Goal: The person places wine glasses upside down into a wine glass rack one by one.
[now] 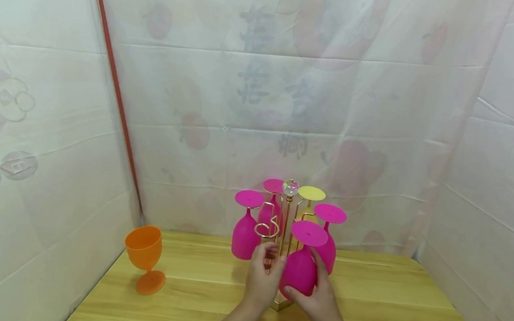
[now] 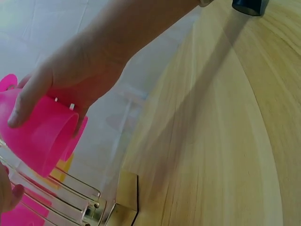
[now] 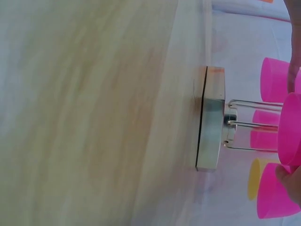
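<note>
A gold wire glass rack [image 1: 281, 305] with a clear faceted knob [image 1: 290, 187] stands upright on the wooden table. My right hand [image 1: 322, 297] grips the bowl of the front pink goblet [image 1: 298, 274], which hangs upside down with its foot on top. In the left wrist view the thumb lies across the pink bowl [image 2: 40, 129]. My left hand [image 1: 262, 281] holds the rack's wires just left of that goblet, fingers curled there. Around the rack hang more upturned goblets: a left pink one [image 1: 246, 234], another pink one behind, a right pink one [image 1: 328, 250] and a yellow one [image 1: 311, 192].
An orange goblet [image 1: 144, 248] stands upright at the table's left side. Printed pale curtains [image 1: 225, 100] close off the back and both sides. A dark cylindrical thing [image 2: 248, 5] shows at the table's edge in the left wrist view.
</note>
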Motion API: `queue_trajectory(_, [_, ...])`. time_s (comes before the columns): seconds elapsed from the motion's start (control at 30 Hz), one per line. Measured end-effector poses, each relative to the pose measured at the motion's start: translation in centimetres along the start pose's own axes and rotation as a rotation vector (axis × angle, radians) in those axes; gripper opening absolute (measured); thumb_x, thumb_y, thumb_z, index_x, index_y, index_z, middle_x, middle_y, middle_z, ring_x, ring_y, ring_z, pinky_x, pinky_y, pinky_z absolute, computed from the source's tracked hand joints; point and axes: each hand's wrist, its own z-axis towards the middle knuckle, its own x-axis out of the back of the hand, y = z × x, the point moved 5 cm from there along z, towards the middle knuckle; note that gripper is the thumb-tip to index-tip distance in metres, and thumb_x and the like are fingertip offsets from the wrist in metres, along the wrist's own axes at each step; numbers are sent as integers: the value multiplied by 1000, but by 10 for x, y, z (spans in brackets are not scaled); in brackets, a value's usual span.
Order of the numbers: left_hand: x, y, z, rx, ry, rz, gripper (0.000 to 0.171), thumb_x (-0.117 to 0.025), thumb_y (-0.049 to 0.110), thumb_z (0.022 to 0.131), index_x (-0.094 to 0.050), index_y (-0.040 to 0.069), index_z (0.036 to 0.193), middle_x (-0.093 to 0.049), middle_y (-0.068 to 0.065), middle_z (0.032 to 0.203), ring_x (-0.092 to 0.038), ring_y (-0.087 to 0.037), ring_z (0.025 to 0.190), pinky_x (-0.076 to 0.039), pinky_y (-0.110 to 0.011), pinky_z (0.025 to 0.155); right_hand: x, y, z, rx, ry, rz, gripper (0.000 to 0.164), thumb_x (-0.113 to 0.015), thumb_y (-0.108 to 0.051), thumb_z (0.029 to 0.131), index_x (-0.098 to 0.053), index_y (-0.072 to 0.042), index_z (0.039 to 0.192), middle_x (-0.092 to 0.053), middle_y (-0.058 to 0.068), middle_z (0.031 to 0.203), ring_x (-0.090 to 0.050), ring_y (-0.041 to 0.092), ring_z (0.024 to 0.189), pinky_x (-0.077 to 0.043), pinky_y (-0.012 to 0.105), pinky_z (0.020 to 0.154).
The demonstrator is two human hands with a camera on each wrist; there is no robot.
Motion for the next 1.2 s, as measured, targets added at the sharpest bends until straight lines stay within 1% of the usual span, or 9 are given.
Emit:
queue_trajectory(0.1, [7,-11,2,23,62,-37,27,-58,23,99,-53,15,124,-57,-6,109,-55,-17,95,-50,-24,76,1,-2,0,17,9,7,101,-88,-25,72,-26,-32,152,-45,12,142,-57,38,118,-59,41,80])
queue_trajectory(0.17, [10,-21,3,42,91,-45,25,-57,19,100,-53,16,124,-57,-3,108,-55,-16,95,-51,-24,78,2,-3,0,41,13,7,101,-88,-24,73,-26,-31,152,-45,13,143,-57,40,119,-59,42,81])
queue_trajectory(0.3, [16,-40,2,72,136,19,24,-58,11,98,-56,15,122,-58,0,106,-57,-14,98,-52,-24,85,3,-5,1,79,15,-11,99,-87,-25,75,-26,-29,153,-45,12,143,-56,40,121,-58,43,83])
queue_trajectory(0.4, [17,-50,1,64,141,90,25,-62,5,95,-60,11,119,-61,-1,104,-60,-14,94,-54,-24,81,4,-6,1,89,19,-22,99,-87,-26,75,-25,-27,153,-46,11,143,-56,40,122,-57,46,86])
queue_trajectory(0.57, [14,-59,-1,33,99,168,28,-64,0,91,-62,8,118,-64,-9,105,-64,-18,90,-56,-24,76,5,-7,0,77,21,-18,98,-86,-26,76,-25,-26,153,-46,11,144,-55,39,124,-56,48,89])
queue_trajectory(0.7, [12,-67,-2,37,58,230,25,-66,6,91,-65,6,116,-66,-11,103,-64,-22,92,-55,-25,77,5,-8,0,73,20,-16,98,-86,-26,76,-25,-26,153,-46,11,144,-54,38,125,-55,48,91])
queue_trajectory(0.87, [7,-80,-1,70,-58,260,23,-69,4,89,-65,1,111,-67,-14,102,-66,-26,91,-55,-22,75,6,-8,-1,82,19,-37,98,-85,-26,77,-24,-27,154,-46,10,144,-54,35,126,-52,48,96])
queue_trajectory(1.0, [4,-88,2,79,-118,308,22,-74,1,83,-65,3,103,-66,-10,96,-64,-20,84,-54,-19,69,7,-7,0,86,19,-46,97,-85,-27,78,-24,-28,154,-46,10,144,-53,33,127,-50,48,98])
queue_trajectory(1.2, [4,-96,5,97,-129,401,22,-78,3,77,-62,10,90,-60,-1,81,-52,-5,69,-47,-19,55,6,-6,0,92,21,-48,96,-84,-28,78,-24,-28,154,-47,9,144,-52,33,129,-47,50,100])
